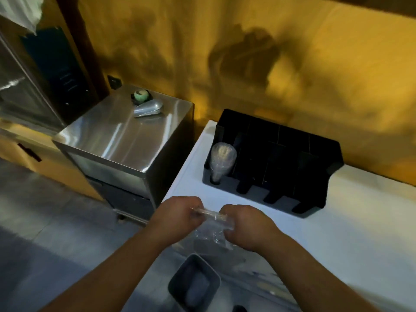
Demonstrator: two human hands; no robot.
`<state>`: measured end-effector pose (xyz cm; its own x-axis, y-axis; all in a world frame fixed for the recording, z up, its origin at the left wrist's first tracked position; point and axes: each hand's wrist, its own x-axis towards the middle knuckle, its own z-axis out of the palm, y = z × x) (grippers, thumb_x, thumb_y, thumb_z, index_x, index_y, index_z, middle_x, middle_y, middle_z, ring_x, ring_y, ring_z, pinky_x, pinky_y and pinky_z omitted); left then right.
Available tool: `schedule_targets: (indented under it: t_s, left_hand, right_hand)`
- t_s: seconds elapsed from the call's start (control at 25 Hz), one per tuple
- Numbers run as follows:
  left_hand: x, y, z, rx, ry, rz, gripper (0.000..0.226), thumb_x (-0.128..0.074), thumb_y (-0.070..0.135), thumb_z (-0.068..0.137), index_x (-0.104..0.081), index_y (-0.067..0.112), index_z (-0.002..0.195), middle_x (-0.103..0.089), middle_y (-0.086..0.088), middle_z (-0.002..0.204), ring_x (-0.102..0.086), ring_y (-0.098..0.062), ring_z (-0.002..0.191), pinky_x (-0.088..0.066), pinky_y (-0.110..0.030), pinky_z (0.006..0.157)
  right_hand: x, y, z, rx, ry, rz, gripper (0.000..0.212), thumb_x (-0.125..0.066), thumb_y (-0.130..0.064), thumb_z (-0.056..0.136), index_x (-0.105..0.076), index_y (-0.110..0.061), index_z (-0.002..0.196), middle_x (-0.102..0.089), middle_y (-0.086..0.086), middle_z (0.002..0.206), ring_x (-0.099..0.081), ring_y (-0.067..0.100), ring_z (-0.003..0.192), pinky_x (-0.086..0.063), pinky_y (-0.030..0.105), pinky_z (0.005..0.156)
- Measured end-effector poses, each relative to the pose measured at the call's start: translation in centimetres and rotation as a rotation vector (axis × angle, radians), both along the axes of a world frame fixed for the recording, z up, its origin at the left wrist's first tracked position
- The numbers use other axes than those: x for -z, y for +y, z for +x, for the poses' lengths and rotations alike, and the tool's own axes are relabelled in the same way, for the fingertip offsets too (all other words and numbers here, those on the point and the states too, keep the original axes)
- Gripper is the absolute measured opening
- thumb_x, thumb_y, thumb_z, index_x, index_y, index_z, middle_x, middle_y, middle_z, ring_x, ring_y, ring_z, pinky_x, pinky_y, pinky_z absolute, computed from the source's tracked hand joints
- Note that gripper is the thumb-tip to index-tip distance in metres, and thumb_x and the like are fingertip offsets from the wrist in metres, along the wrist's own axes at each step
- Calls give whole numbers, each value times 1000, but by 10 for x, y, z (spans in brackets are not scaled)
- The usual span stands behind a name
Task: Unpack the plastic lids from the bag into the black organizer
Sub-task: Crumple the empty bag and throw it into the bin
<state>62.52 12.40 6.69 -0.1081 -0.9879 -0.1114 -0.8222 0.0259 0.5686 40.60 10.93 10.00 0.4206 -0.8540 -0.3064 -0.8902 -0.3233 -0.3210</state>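
Clear plastic bag [211, 233], just before the black organizer [315, 149], is pinched by the curled left hand [180, 215] and right hand [245, 224]; best to part its mouth evenly so nothing spills.

Count on the bench: 1 organizer [322, 154] with 4 front slots, and 1 clear stack [221, 161] standing in the leftmost slot. I hold 1 bag [209, 233] with 2 hands, my left hand [180, 212] and right hand [245, 224]. Elsewhere: 1 steel unit [117, 136] bearing 1 scoop [147, 109] and 1 green bowl [141, 95], plus 1 grey bin [193, 282] below.
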Motion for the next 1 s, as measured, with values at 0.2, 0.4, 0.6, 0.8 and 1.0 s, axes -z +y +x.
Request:
schedule_targets:
  t_s: [0.2, 0.4, 0.6, 0.8, 1.0]
  left_hand:
    - [25, -3, -7, 137, 106, 131, 20, -76, 50, 78, -67, 45, 95, -70, 22, 93, -63, 1, 89, -50, -23, 73]
    - [68, -31, -14, 102, -6, 50, 43, -70, 41, 85, -68, 33, 127, -68, 6, 135, -59, -20, 122, -54, -43, 101]
    - [128, -73, -50, 46, -295, -183, 41, -63, 47, 96, -69, 20, 127, -70, -8, 131, -63, -30, 115, -54, -45, 97]
    - [170, -88, -66, -12, -292, -402, 25, -63, 32, 94, -71, 9, 99, -69, -14, 94, -60, -30, 84, -56, -45, 74]
    - [206, -100, -61, -21, -217, -464, 18, -60, 27, 88, -60, 11, 80, -49, -2, 70, -45, -21, 66, -40, -36, 64]
  right_hand:
    - [37, 25, -7, 145, 84, -36, 12, -55, -23, 87, -49, -25, 77, -60, -2, 78, -62, 28, 80, -39, 30, 58]
    - [119, 56, -44, 262, 101, 62, 8, -55, -22, 88, -54, -25, 80, -74, 6, 95, -70, 32, 93, -52, 34, 75]
    - [201, 77, -35, 226, 26, 83, 23, -54, -23, 81, -64, -24, 102, -74, 6, 96, -71, 32, 91, -43, 31, 66]
    - [283, 73, -21, 191, 19, 80, 49, -69, -15, 65, -54, -27, 110, -71, 9, 73, -71, 29, 68, -44, 30, 49]
    - [415, 49, 0, 197, -1, 242, 40, -56, -24, 82, -55, -29, 122, -72, 8, 115, -71, 33, 100, -58, 42, 77]
